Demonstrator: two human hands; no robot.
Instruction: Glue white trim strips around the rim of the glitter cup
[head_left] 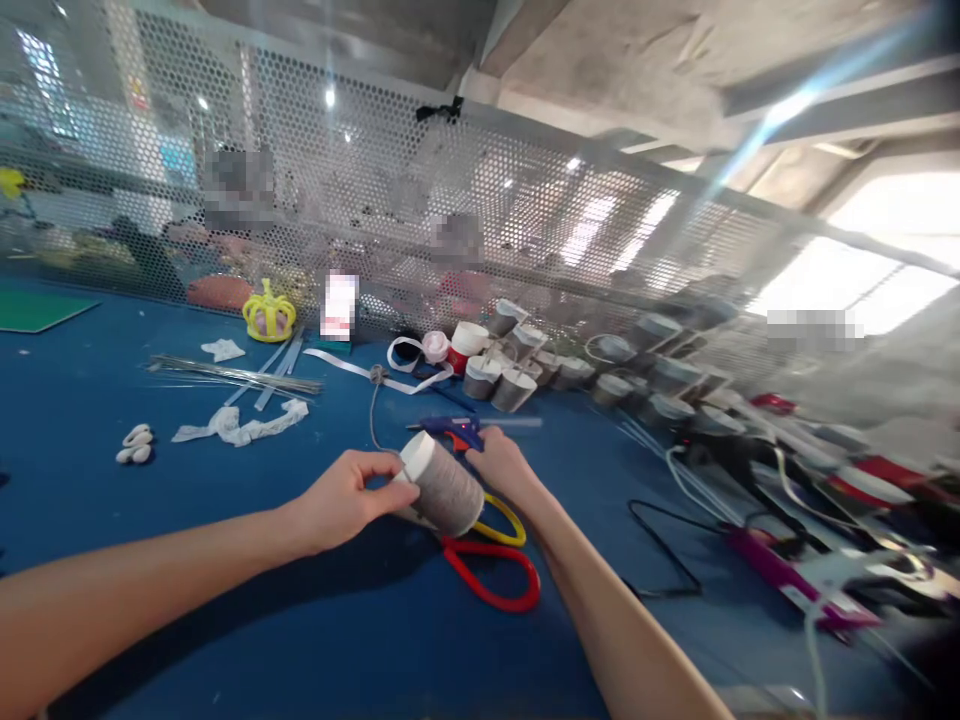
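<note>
My left hand (349, 500) pinches a small white cup wrapped in grey cord (451, 490), tilted on its side above the table. A grey cord (373, 415) runs up from near the cup to a small grey knot on a white ribbon (341, 369). My right hand (501, 462) is closed around a blue glue gun (463, 432), just behind the cup. From the gun's rear sticks out a pale glue stick (523, 423). Scissors with one red and one yellow handle (534, 580) lie beneath and right of the cup, their blades mostly hidden.
Several grey-wrapped cups (514, 390) are piled at the back right. Metal wires (240, 374), crumpled white scraps (236, 427) and a yellow crown-shaped item (268, 315) lie left. A purple power strip (795, 580) with cables is at right. A perforated metal screen (375, 180) borders the table.
</note>
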